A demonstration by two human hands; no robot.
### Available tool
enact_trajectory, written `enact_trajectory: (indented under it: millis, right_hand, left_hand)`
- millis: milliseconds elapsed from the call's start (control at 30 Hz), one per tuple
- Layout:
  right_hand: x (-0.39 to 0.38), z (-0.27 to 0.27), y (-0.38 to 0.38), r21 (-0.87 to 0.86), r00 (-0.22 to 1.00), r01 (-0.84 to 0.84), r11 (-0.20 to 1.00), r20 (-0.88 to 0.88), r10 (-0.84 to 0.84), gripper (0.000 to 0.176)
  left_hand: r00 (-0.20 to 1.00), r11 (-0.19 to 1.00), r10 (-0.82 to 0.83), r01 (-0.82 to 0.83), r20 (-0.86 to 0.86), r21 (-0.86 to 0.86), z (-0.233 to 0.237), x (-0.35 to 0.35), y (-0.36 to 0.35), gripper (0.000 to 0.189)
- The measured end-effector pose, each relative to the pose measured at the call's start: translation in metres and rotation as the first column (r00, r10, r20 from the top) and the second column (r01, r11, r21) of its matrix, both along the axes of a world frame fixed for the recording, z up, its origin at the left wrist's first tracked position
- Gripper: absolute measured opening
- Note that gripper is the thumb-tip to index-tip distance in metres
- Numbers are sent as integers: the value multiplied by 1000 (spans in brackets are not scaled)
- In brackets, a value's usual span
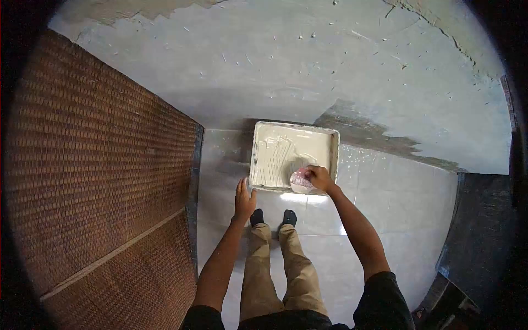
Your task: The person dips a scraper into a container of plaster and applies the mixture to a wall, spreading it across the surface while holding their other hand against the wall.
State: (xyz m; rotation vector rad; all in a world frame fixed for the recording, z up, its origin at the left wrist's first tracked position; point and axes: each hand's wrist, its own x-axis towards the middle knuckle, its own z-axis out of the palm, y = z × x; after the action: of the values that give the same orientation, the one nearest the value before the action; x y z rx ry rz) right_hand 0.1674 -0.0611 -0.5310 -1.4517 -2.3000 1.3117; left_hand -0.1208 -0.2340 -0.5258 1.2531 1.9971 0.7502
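A rectangular tray (296, 126) of thick cream-coloured liquid stands on the floor against the wall. My right hand (319, 179) grips a small round pink-and-white container (301, 182), smeared with the cream liquid, at the tray's front edge. Its exact kind is partly hidden by my fingers. My left hand (244, 200) has its fingers stretched out, right at the front left corner of the tray. Streaks and ridges run through the liquid on the left side.
A grey-white coated wall (264, 66) with raised flecks rises behind the tray, bare in a darker patch (368, 127). A woven brown panel (110, 159) stands on the left, a dark panel (478, 225) on the right. Cream drops spot the tiled floor (379, 209).
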Motion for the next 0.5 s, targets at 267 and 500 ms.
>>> enact_trajectory:
  millis: [267,500]
  right_hand:
    - [-12,93,10,-695,716,112,710,-438,-543,28]
    - [-26,262,26,-607,405,22,794,-721,-563,37]
  left_hand:
    - [999,999,27,-26,22,-31,71,-14,32,59]
    - [1000,937,-6,6,-1,348,208,-22,100,50]
